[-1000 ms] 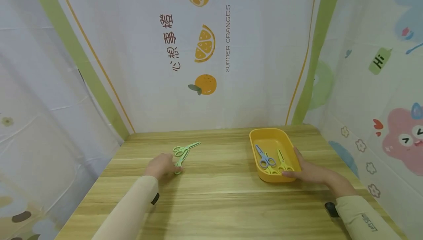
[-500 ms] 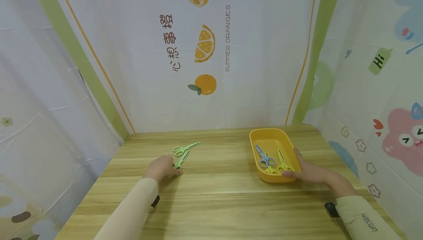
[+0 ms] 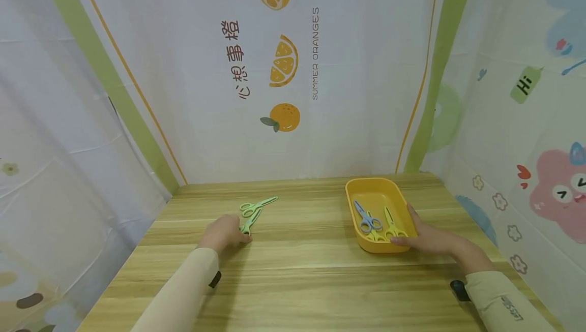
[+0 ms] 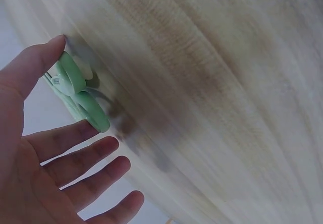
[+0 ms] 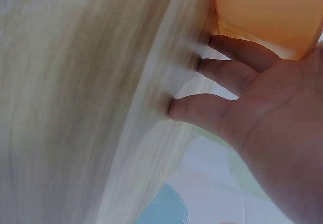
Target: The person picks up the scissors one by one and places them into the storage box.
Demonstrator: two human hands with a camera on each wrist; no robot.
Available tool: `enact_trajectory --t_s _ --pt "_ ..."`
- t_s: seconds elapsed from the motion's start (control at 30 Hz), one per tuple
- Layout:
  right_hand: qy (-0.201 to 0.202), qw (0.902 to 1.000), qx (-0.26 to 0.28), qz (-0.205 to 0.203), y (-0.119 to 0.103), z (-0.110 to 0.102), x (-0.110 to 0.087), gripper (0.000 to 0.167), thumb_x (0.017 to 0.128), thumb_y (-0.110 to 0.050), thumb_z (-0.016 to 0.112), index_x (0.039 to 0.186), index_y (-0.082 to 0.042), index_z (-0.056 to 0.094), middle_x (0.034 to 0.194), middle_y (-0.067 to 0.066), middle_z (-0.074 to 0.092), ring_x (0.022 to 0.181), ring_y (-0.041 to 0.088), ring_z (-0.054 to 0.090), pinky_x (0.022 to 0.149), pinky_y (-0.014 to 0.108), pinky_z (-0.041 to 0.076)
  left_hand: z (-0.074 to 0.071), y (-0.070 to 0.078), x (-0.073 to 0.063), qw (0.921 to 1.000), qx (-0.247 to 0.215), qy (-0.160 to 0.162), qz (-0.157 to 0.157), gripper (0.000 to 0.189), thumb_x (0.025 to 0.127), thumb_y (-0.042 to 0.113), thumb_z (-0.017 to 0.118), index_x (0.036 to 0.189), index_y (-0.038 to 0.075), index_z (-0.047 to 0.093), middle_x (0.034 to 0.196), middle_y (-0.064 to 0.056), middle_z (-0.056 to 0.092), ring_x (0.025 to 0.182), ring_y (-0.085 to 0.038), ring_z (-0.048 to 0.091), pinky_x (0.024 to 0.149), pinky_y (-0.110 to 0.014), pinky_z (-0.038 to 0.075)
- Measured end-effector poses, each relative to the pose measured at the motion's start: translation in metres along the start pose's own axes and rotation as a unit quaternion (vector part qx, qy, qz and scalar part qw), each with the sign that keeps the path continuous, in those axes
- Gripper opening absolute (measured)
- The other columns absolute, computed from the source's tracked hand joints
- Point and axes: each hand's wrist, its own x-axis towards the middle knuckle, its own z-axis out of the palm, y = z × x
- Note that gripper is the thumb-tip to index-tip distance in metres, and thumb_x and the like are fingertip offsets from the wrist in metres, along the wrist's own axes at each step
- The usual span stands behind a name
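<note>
My left hand (image 3: 224, 233) pinches a pair of light green scissors (image 4: 75, 85) by the finger loops, thumb on one side and forefinger on the other. The other three fingers spread loosely over the wooden table. In the head view, those scissors' blades point away, close to a second light green pair (image 3: 258, 205) lying just beyond. At the right, a yellow plastic bin (image 3: 376, 186) has its near right corner held by my right hand (image 3: 426, 237), thumb over the front rim and fingers down the side. Inside are blue scissors (image 3: 368, 218) and two yellow pairs (image 3: 392, 224).
The wood-grain table (image 3: 302, 271) carries all of this, with bare surface between the hands. A white curtain (image 3: 357, 78) printed with oranges hangs behind the far edge. Patterned sheets (image 3: 503, 133) close off both sides.
Over the last second my left thumb and fingers have closed on the near scissors' loops, and those scissors have shifted slightly. My right hand and the bin have stayed put.
</note>
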Motion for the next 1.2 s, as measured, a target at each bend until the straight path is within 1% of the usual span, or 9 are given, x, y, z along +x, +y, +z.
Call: enact_trajectory --t_s 0.17,0.33,0.6,0.7,0.87,0.97,1.07,1.2 --pt "-0.001 1.0000 0.000 0.005 0.001 0.000 0.000 0.133 0.097 -0.060 0.069 0.161 0.005 -0.027 0.166 0.048 0.002 0.153 0.067 0.018 0.118 0.079 0.028 -0.003 0.001 -0.001 1.0000 0.001 0.000 0.001 0.044 0.087 0.043 0.086 0.077 0.013 0.055 0.076 -0.001 0.053 0.070 -0.019 0.049 0.060 -0.032 0.040" --pt "-0.003 1.0000 0.004 0.003 0.001 -0.001 -0.001 0.133 0.097 -0.060 0.069 0.160 0.006 -0.028 0.165 0.049 0.001 0.153 0.067 0.018 0.118 0.079 0.027 -0.006 0.005 -0.002 1.0000 0.001 0.002 0.004 0.042 0.087 0.041 0.086 0.078 0.014 0.056 0.077 -0.002 0.056 0.071 -0.018 0.051 0.061 -0.033 0.041" --pt "-0.001 1.0000 0.003 -0.002 0.000 0.000 0.000 0.132 0.097 -0.059 0.069 0.160 0.005 -0.028 0.166 0.049 0.002 0.153 0.066 0.019 0.118 0.078 0.029 -0.007 0.005 0.000 0.9999 0.001 0.008 0.014 0.042 0.086 0.040 0.087 0.079 0.014 0.055 0.075 0.000 0.050 0.071 -0.018 0.048 0.061 -0.033 0.039" --pt "0.001 1.0000 0.006 -0.006 -0.001 0.000 -0.001 0.132 0.097 -0.059 0.069 0.160 0.005 -0.027 0.166 0.048 0.002 0.154 0.066 0.020 0.118 0.078 0.029 -0.006 0.005 0.001 0.9999 -0.001 0.006 0.013 0.040 0.085 0.039 0.086 0.080 0.014 0.056 0.075 0.000 0.051 0.070 -0.018 0.048 0.061 -0.032 0.038" --pt "0.001 1.0000 0.005 -0.005 0.000 0.000 0.000 0.132 0.097 -0.059 0.069 0.160 0.005 -0.027 0.166 0.048 0.001 0.154 0.066 0.019 0.118 0.078 0.029 -0.006 0.009 0.001 0.9999 0.009 0.000 0.008 0.037 0.086 0.040 0.083 0.082 0.014 0.057 0.076 -0.001 0.054 0.071 -0.018 0.051 0.061 -0.032 0.039" --pt "0.001 1.0000 0.004 -0.004 0.000 0.000 0.000 0.132 0.097 -0.059 0.069 0.161 0.005 -0.027 0.166 0.048 0.001 0.154 0.066 0.019 0.118 0.078 0.029 -0.007 0.013 0.000 0.9999 0.015 0.002 0.006 0.038 0.087 0.041 0.082 0.079 0.014 0.056 0.076 -0.001 0.054 0.070 -0.018 0.051 0.060 -0.032 0.039" --pt "0.000 1.0000 0.006 -0.002 0.001 0.000 0.000 0.132 0.097 -0.059 0.069 0.160 0.005 -0.027 0.166 0.048 0.001 0.154 0.066 0.019 0.118 0.078 0.029 -0.008 0.017 -0.002 0.9999 0.013 0.007 0.005 0.040 0.087 0.041 0.082 0.072 0.015 0.055 0.071 0.000 0.054 0.065 -0.017 0.049 0.056 -0.030 0.037" --pt "0.000 1.0000 0.004 -0.003 0.002 0.000 0.001 0.132 0.097 -0.059 0.069 0.161 0.004 -0.028 0.166 0.048 0.002 0.154 0.066 0.020 0.117 0.078 0.030 -0.009 0.024 -0.003 0.9999 0.006 0.014 0.000 0.049 0.088 0.048 0.081 0.065 0.017 0.051 0.066 0.001 0.050 0.060 -0.015 0.046 0.052 -0.029 0.035"
